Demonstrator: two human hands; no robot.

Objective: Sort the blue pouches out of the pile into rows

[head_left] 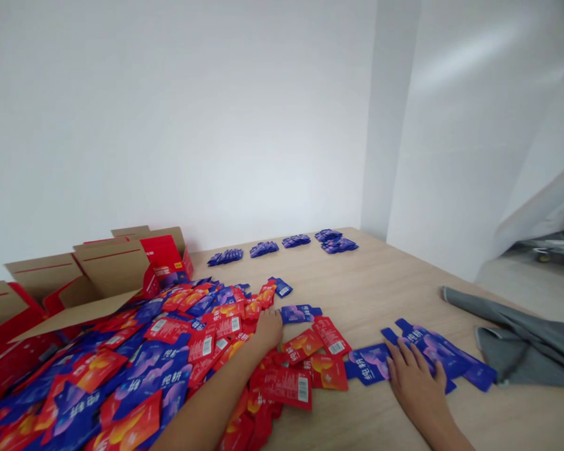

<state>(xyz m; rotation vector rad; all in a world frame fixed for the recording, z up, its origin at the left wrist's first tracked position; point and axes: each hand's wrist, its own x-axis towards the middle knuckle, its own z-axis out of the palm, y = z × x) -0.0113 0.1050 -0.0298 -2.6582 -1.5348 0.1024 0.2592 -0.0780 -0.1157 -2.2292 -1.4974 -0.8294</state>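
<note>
My left hand [269, 329] reaches into the right edge of a big heap of red and blue sachets [169, 363]. Its fingertips are mostly hidden, so any grip does not show. Right beside it lies a blue sachet [298, 314]. My right hand [413, 373] rests palm down with fingers spread on a loose group of blue sachets [432, 351]. One more blue sachet [369, 363] lies at its left fingers. Between both hands, several red sachets [322, 363] overlap on the wooden table [357, 294].
Open red cardboard boxes [164, 257] with raised brown flaps stand at the left behind the heap. Along the table's far edge are several small blue sachet piles [264, 249]. A grey cloth [531, 344] lies at the right edge. White walls [263, 125] rise behind.
</note>
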